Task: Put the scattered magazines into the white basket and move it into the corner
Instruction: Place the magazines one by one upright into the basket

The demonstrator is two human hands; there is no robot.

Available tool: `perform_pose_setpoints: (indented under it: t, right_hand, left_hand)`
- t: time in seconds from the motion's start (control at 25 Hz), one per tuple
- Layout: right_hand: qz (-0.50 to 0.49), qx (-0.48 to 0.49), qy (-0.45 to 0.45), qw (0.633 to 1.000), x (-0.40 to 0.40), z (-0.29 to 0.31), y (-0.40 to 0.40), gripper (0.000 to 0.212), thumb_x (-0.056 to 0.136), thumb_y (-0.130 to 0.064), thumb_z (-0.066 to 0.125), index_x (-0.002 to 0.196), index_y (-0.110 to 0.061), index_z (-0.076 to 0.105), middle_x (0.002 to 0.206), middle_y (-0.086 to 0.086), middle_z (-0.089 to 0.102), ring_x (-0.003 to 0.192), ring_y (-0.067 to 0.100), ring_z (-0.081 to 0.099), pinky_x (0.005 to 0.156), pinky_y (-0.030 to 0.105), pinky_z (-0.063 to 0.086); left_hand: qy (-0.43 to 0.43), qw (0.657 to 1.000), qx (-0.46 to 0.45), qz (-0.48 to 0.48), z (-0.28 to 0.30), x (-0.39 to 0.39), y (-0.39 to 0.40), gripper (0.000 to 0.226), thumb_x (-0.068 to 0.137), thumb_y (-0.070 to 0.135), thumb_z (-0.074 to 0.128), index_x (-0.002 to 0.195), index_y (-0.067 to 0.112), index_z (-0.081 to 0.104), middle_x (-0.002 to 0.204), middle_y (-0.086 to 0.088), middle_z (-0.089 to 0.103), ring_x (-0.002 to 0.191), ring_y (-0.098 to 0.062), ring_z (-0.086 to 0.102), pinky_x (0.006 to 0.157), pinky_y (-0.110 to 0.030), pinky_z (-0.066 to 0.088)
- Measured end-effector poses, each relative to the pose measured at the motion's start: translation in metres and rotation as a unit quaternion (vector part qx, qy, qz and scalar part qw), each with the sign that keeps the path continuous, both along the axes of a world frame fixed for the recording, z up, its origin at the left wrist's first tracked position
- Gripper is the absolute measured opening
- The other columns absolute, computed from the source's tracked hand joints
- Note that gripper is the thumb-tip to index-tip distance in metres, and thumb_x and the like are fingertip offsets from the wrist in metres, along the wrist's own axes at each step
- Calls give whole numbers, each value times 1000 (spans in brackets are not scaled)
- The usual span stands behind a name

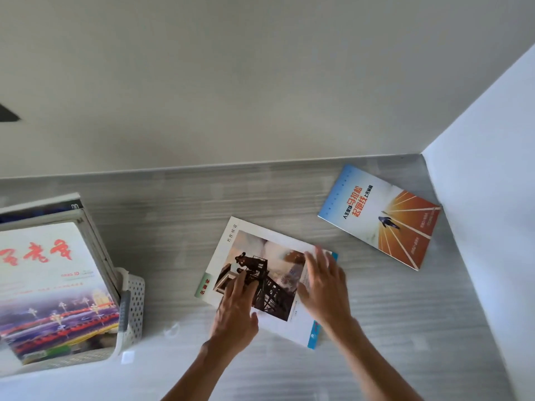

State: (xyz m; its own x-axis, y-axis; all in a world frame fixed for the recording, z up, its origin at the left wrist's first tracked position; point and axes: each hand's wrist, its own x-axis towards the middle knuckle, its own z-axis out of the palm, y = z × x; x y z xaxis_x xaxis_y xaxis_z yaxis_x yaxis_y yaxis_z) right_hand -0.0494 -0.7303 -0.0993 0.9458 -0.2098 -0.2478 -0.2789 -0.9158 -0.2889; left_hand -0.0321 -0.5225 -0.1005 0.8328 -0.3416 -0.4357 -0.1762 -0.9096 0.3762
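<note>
Head view: two magazines lie loose on the grey surface (289,192). The magazine with the dark tower picture (260,273) lies flat at centre frame; a second sheet or magazine with a blue edge (311,337) shows beneath its right side. The blue and orange magazine (379,217) lies at the upper right of the frame, near the corner where the two walls meet, well apart from the hands. The white basket (131,308) stands at the lower left of the frame, already holding a stack of magazines (49,285) that rises above its rim.

Risks: the central magazine lies flat, so a pick-up from above may only slide it. If the lower sheet is separate, lifting the top item alone may drag or drop it. The basket stack is tall and leans; adding more may tip it when the basket is moved.

Hand pose: both forearms enter from the bottom of the frame. The left hand (236,311) rests palm down on the lower left part of the cover, fingers spread, grip open. The right hand (324,282) is palm down over the right edge, fingers extended, grip open; motion blur hides whether the fingertips touch.
</note>
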Motion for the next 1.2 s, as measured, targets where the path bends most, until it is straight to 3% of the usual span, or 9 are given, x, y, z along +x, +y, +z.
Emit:
perform_pose_setpoints:
  t: [0.12,0.28,0.44,0.6,0.68,0.76,0.92,1.04,1.2]
  right_hand:
    - [-19,-55,45,997,29,-5,-16,70,83,-55,63,138,-15,44,145,10,46,129,33,45,100,45,40]
    - [-77,32,140,987,39,21,-8,43,76,-59,66,89,-18,59,96,6,70,97,30,65,79,36,44]
    - [1,163,23,986,8,79,65,30,75,-32,59,58,-19,37,54,5,54,57,31,53,51,28,29]
    - [69,314,-136,937,-11,119,155,24,90,-43,54,75,-24,56,70,-15,62,61,1,58,52,10,33]
    - [-82,453,-177,870,1,124,177,12,95,-34,59,102,-25,61,102,-15,63,81,3,63,68,15,47]
    - [-239,469,-193,828,19,125,184,43,88,-19,72,125,-22,50,120,-14,55,87,0,66,74,18,50]
    - [-167,551,-1,817,43,123,229,44,77,-19,77,118,-31,64,100,-14,73,72,9,64,62,28,47]
    - [-145,552,-56,819,61,128,297,32,78,-6,76,93,-34,71,90,-13,74,69,9,67,57,25,51]
    - [-228,516,-19,825,85,124,353,55,79,-12,77,127,-22,52,115,-4,65,92,20,68,59,31,54]
  left_hand:
    - [17,1000,-13,10,-3,-2,0,65,88,31,59,147,28,32,164,0,8,149,-22,14,114,-37,32]
    - [38,984,-104,138,20,23,0,40,83,41,62,121,26,62,128,6,61,111,-14,58,90,-28,47]
    - [234,856,-346,305,70,46,16,39,78,51,73,103,21,68,99,-4,70,91,-22,70,82,-33,54]
    - [182,804,-488,287,125,47,77,34,79,11,61,111,-2,66,106,-28,71,88,-35,70,74,-46,58]
    - [123,833,-486,233,140,39,120,30,80,2,53,105,-11,64,102,-35,69,87,-34,66,73,-56,55]
    - [81,844,-490,202,146,32,168,23,84,2,52,101,-7,64,103,-32,70,89,-35,67,74,-63,52]
    - [78,751,-618,218,150,26,283,30,90,-1,55,119,0,62,119,-20,69,114,-36,63,93,-44,54]
    - [66,725,-643,237,145,42,354,32,90,-1,56,121,4,63,121,-20,68,116,-39,61,97,-47,51]
    - [44,719,-627,297,133,64,392,37,91,-10,52,112,16,70,110,-8,75,107,-36,62,88,-46,53]
